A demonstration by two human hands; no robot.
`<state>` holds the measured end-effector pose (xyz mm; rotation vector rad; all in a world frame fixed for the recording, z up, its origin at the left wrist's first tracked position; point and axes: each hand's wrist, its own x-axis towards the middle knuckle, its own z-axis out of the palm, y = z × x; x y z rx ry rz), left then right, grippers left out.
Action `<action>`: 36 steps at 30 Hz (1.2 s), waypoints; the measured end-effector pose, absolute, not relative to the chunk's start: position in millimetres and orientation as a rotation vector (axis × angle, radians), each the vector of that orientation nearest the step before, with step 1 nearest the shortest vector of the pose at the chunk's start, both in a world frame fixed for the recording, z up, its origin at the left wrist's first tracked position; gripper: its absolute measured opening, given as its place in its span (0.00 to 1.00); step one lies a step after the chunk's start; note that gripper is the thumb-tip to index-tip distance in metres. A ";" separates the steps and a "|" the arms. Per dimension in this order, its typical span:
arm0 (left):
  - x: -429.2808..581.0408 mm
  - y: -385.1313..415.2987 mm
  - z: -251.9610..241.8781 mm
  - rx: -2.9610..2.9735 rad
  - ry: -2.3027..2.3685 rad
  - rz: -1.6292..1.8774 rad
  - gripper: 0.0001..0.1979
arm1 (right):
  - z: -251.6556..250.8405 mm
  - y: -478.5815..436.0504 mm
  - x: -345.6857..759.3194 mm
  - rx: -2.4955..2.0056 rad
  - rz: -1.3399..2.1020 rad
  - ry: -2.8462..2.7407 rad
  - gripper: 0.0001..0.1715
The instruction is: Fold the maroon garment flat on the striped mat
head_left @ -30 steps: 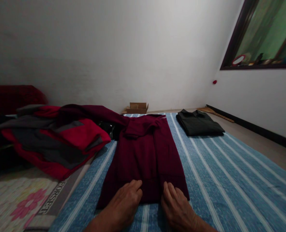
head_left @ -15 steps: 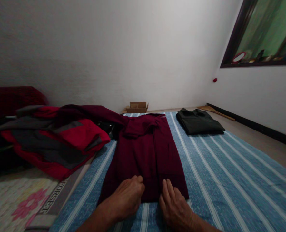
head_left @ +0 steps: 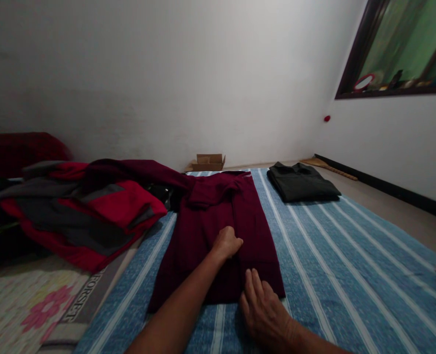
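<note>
A maroon garment (head_left: 206,226) lies lengthwise on a blue striped sheet (head_left: 332,255), its right side folded in over the middle and one sleeve trailing left. My left hand (head_left: 226,243) rests on the garment's middle with fingers curled against the fold line. My right hand (head_left: 262,309) lies flat on the garment's near hem, fingers spread a little. Neither hand lifts the cloth.
A pile of red and grey clothes (head_left: 81,211) lies at the left. A folded dark shirt (head_left: 301,183) sits at the far right of the sheet. A small cardboard box (head_left: 208,162) stands by the wall. A floral mat (head_left: 26,305) lies at the near left.
My left hand has slid forward from the near hem to the middle of the maroon garment. My right hand has stayed at the hem.
</note>
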<state>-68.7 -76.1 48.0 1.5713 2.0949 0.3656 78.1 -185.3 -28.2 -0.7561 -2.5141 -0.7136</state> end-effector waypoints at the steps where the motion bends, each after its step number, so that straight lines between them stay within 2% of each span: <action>1: -68.8 -73.1 45.2 1.530 2.092 0.369 0.06 | -27.3 -185.5 78.1 -0.755 -0.705 -2.521 0.17; 19: -68.3 -88.4 42.3 1.315 1.728 0.467 0.15 | -26.9 -185.5 77.5 -0.798 -0.624 -2.548 0.17; 36: -62.0 -82.7 32.7 1.282 1.836 0.591 0.17 | -24.4 -182.2 83.4 -0.657 -0.582 -2.563 0.18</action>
